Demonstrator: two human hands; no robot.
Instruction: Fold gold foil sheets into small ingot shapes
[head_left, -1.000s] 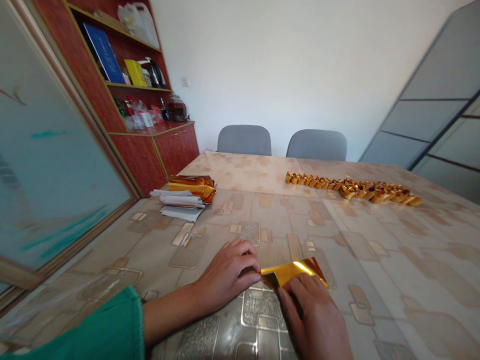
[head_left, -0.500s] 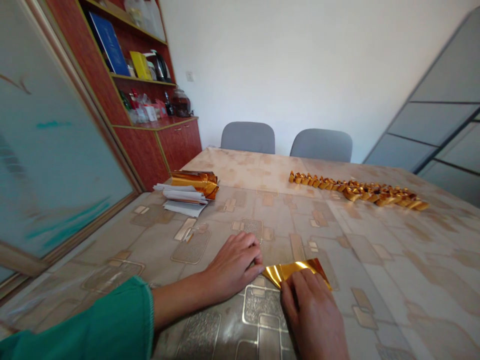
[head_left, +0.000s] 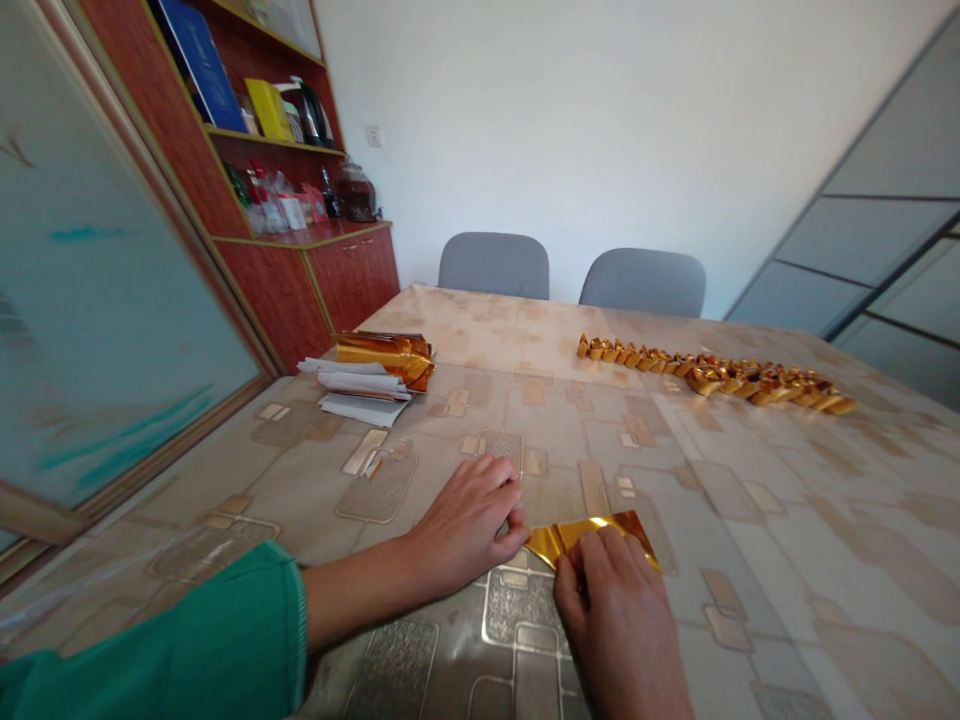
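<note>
Fingers of the right hand press down, holding a folded gold foil strip at six o'clock on the patterned table cover. Left hand lies curled, empty, just beside it. Creasing seems in hand; a firm crease looks called for next.

Bright, even room light; edges warped, slightly soft.

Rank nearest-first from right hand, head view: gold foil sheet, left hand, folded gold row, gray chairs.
From the right hand:
1. Gold foil sheet: under its fingertips.
2. Left hand: beside it, left.
3. Folded gold row: far side, right.
4. Gray chairs: beyond the table.
</note>
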